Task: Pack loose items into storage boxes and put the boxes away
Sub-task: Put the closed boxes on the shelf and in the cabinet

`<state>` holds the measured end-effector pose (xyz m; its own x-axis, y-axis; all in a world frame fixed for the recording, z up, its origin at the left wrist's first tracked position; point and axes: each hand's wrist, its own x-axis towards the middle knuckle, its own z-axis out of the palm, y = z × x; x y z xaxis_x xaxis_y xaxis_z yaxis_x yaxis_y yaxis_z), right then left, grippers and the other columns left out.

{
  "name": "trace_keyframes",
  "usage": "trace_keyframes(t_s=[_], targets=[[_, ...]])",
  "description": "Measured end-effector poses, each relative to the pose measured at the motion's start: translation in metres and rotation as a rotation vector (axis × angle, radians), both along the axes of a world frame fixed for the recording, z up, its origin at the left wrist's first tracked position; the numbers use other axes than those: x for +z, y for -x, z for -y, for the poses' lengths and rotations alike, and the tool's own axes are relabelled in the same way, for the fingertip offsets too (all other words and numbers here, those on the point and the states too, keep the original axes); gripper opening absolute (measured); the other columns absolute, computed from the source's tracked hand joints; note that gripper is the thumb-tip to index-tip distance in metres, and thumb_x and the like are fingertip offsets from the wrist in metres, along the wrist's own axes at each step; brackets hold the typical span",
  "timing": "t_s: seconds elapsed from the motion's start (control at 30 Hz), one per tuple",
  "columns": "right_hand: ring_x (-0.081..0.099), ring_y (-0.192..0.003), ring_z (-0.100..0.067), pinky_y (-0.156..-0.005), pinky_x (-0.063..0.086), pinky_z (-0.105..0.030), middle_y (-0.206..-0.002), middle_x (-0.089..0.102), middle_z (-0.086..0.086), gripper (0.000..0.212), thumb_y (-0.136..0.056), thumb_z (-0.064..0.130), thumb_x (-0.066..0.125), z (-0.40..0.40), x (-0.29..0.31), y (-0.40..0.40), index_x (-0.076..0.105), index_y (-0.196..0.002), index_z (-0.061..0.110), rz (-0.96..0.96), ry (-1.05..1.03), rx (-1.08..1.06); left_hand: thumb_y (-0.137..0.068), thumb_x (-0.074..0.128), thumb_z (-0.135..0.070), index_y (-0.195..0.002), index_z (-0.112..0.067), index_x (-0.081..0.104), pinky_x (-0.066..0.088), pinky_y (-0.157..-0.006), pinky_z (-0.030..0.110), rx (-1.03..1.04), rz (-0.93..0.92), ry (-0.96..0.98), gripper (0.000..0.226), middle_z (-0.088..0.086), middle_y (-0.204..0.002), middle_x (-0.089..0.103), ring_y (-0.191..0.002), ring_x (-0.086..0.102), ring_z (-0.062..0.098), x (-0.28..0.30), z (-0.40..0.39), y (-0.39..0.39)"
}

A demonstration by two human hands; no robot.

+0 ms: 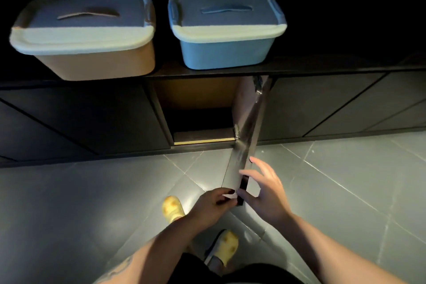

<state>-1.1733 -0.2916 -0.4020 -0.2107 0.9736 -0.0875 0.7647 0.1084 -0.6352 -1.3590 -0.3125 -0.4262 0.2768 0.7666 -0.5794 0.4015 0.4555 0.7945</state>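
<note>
Step in hand, as judged: opening the cabinet door fully so the boxes can go inside.

Nearest, the left hand (213, 203) pinches the near free edge of the door (243, 157), fingers curled onto it. The right hand (265, 189) sits just right of the same edge, fingers spread and relaxed, gripping nothing; whether the palm touches the door cannot be told. Two yellow slippers (173, 208) stand on the tiled floor (92, 203), close to the door's swing path.

Procedure: keep the pinch on the edge, steady the outer face with the right hand, and swing the door rightward until the opening is unobstructed. Keep feet out of the arc.

Farther on, the compartment (200, 117) stands open and dark inside; its contents cannot be made out. On the cabinet top (322, 68), the orange box (96, 62) sits left, overhanging the near edge, and the blue box (228, 53) sits right, above the opening. Both are lidded. Lift the overhanging box first.
</note>
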Motion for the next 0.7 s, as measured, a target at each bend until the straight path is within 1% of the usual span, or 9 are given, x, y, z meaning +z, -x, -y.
trace_keyframes(t_s=[0.07,0.13,0.2,0.27,0.4,0.5,0.57,0.63,0.7], targets=[[0.037,-0.137,-0.01,-0.102,0.039,-0.03,-0.153,0.033,0.011,0.055,-0.078,0.027,0.074,0.01,0.001,-0.026,0.056,-0.13,0.031,-0.056,0.087,-0.055,-0.065,0.06,-0.069,-0.102,-0.049,0.062,0.05,-0.094,0.031,-0.046,0.006,0.005,0.043,-0.01,-0.109,0.069,-0.1,0.063,0.0,0.001,0.003,-0.029],[0.049,-0.128,-0.008,-0.096,0.047,-0.029,-0.152,0.033,0.017,0.061,-0.078,0.018,0.073,0.017,0.002,-0.049,0.053,-0.134,0.031,-0.044,0.108,-0.106,-0.062,0.057,-0.074,-0.109,-0.045,0.062,0.051,-0.094,0.031,-0.1,0.0,-0.016,0.056,-0.01,-0.11,0.069,-0.1,0.063,0.0,0.002,0.004,-0.06],[0.057,-0.119,-0.012,-0.094,0.05,-0.032,-0.149,0.034,0.021,0.064,-0.077,0.008,0.068,0.02,0.008,-0.068,0.053,-0.135,0.031,-0.016,0.142,-0.181,-0.074,0.062,-0.061,-0.121,-0.033,0.06,0.051,-0.092,0.029,-0.137,-0.015,-0.051,0.054,-0.008,-0.114,0.068,-0.1,0.063,0.003,0.006,0.003,-0.093],[0.051,-0.126,-0.007,-0.097,0.047,-0.026,-0.15,0.034,0.024,0.067,-0.078,0.003,0.061,0.018,0.017,-0.086,0.051,-0.137,0.033,0.039,0.213,-0.262,-0.082,0.065,-0.044,-0.124,-0.03,0.058,0.049,-0.09,0.025,-0.156,-0.033,-0.078,0.045,-0.008,-0.115,0.066,-0.103,0.063,0.009,0.012,-0.001,-0.124],[0.048,-0.128,-0.004,-0.087,0.04,-0.013,-0.148,0.037,0.025,0.067,-0.079,-0.001,0.054,0.009,0.032,-0.121,0.053,-0.135,0.034,0.116,0.242,-0.293,-0.086,0.063,-0.029,-0.126,-0.027,0.056,0.044,-0.082,0.024,-0.316,0.024,-0.159,0.041,-0.003,-0.103,0.066,-0.1,0.061,0.017,0.02,-0.011,-0.164],[0.045,-0.131,-0.005,-0.091,0.034,-0.008,-0.148,0.037,0.024,0.07,-0.077,-0.006,0.051,0.001,0.039,-0.14,0.052,-0.137,0.032,0.175,0.257,-0.237,-0.087,0.065,-0.022,-0.136,-0.029,0.048,0.037,-0.078,0.013,-0.302,0.102,-0.066,0.052,-0.005,-0.099,0.058,-0.087,0.055,0.0,0.022,-0.018,-0.173],[0.044,-0.132,-0.004,-0.092,0.032,-0.007,-0.149,0.036,0.024,0.073,-0.076,-0.006,0.049,-0.002,0.04,-0.145,0.051,-0.137,0.032,0.18,0.259,-0.222,-0.085,0.067,-0.02,-0.138,-0.028,0.047,0.036,-0.077,0.007,-0.262,0.132,0.003,0.057,0.002,-0.103,0.061,-0.08,0.052,-0.009,0.025,-0.025,-0.169],[0.046,-0.131,-0.005,-0.096,0.036,-0.01,-0.149,0.034,0.025,0.073,-0.076,-0.004,0.05,-0.004,0.037,-0.141,0.05,-0.138,0.034,0.186,0.241,-0.225,-0.087,0.066,-0.022,-0.138,-0.026,0.047,0.038,-0.084,0.007,-0.302,0.104,0.022,0.055,0.001,-0.121,0.06,-0.098,0.056,-0.003,0.031,-0.034,-0.155],[0.05,-0.127,-0.009,-0.098,0.041,-0.02,-0.15,0.033,0.025,0.067,-0.08,0.006,0.052,-0.004,0.031,-0.127,0.046,-0.139,0.037,0.242,0.213,-0.294,-0.088,0.064,-0.028,-0.138,-0.024,0.047,0.037,-0.093,0.01,-0.343,0.025,-0.011,0.053,-0.003,-0.133,0.054,-0.118,0.052,0.006,0.04,-0.044,-0.128]])
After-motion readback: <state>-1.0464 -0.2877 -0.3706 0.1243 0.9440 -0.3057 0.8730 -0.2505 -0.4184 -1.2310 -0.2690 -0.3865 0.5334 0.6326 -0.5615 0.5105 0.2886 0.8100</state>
